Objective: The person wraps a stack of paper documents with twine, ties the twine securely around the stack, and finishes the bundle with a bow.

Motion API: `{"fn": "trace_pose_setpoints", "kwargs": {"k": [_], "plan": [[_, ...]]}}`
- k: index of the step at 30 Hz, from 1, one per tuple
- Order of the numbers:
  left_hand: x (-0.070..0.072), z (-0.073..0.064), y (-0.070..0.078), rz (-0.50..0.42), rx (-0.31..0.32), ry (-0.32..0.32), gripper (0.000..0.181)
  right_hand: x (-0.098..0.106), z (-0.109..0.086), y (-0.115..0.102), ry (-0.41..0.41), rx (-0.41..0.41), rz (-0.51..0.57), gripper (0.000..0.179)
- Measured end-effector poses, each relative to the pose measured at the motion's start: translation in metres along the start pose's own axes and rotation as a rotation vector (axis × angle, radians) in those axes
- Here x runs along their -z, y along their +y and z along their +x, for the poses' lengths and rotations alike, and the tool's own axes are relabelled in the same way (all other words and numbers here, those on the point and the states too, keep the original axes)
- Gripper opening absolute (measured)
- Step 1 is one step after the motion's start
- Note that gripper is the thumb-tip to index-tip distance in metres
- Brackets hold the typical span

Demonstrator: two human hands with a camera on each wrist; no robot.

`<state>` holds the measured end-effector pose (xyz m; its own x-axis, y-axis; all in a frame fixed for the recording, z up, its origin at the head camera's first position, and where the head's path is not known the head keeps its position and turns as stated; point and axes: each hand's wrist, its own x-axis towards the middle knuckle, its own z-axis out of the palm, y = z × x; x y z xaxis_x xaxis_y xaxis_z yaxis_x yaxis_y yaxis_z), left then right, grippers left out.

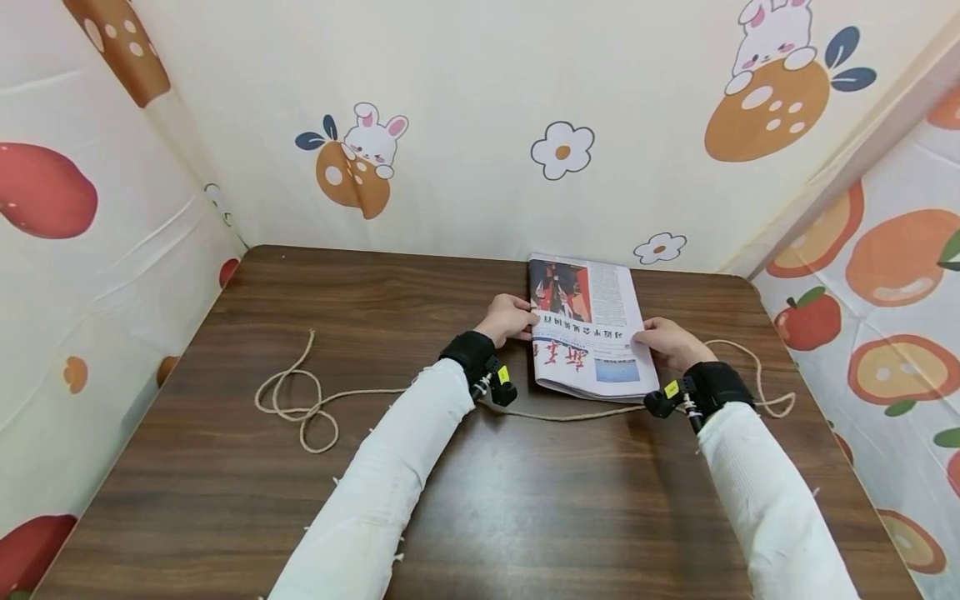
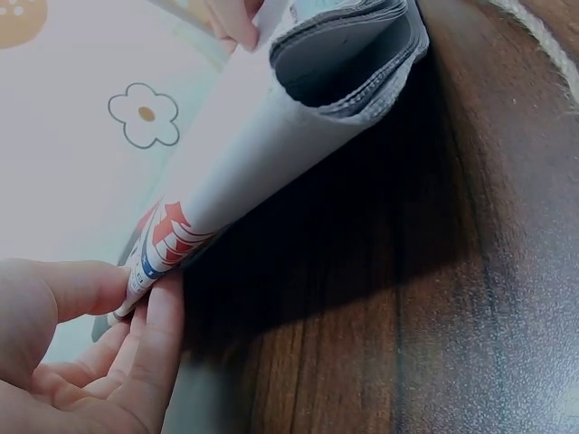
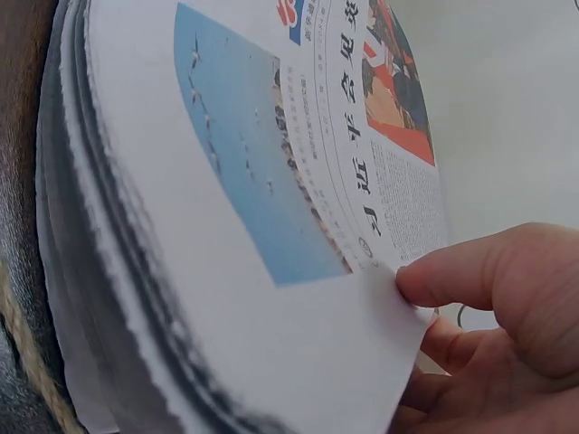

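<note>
A folded newspaper [image 1: 611,350] with a red photo and a blue photo on its front is held between both hands at the back of the table. My left hand [image 1: 507,320] pinches its left edge; in the left wrist view thumb and fingers grip the folded side of the newspaper [image 2: 244,163], whose layered end gapes. On the opposite edge my right hand [image 1: 670,342] pinches the paper, its thumb on the printed face in the right wrist view. Just in front of the newspaper a thin beige rope [image 1: 570,417] runs across the table and passes under both forearms.
The rope's left end [image 1: 318,408] lies in loose loops, and its right end curls beyond the right wrist. A dark wood table [image 1: 555,517] meets a patterned wall covering [image 1: 465,125] at the back. Similar printed sheets hang at both sides.
</note>
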<state>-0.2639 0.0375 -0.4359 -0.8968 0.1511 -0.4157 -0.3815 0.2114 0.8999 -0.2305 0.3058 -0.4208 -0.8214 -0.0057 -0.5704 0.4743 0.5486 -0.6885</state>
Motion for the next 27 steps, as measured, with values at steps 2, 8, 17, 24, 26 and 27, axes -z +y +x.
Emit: {"fn": "trace_pose_setpoints", "kwargs": {"k": [2, 8, 17, 24, 26, 27], "plan": [[0.0, 0.0, -0.001, 0.0, -0.001, 0.002, 0.034, -0.001, 0.0, 0.0, 0.002, 0.0, 0.002, 0.039], [0.0, 0.001, -0.004, -0.012, 0.015, 0.003, 0.033, -0.003, 0.0, 0.001, 0.015, 0.014, 0.049, 0.038], [0.003, 0.006, -0.01, -0.023, 0.032, -0.002, 0.031, -0.001, 0.006, 0.003, 0.019, 0.045, 0.044, 0.039], [0.003, 0.004, -0.012, -0.031, 0.026, -0.001, 0.032, -0.003, 0.004, 0.001, 0.011, 0.02, 0.076, 0.042], [0.003, 0.003, -0.013, -0.031, 0.024, -0.003, 0.032, -0.004, 0.003, -0.001, 0.008, 0.018, 0.074, 0.044], [0.003, 0.003, -0.013, -0.03, 0.022, -0.006, 0.033, -0.004, 0.002, -0.001, 0.004, 0.024, 0.072, 0.044]]}}
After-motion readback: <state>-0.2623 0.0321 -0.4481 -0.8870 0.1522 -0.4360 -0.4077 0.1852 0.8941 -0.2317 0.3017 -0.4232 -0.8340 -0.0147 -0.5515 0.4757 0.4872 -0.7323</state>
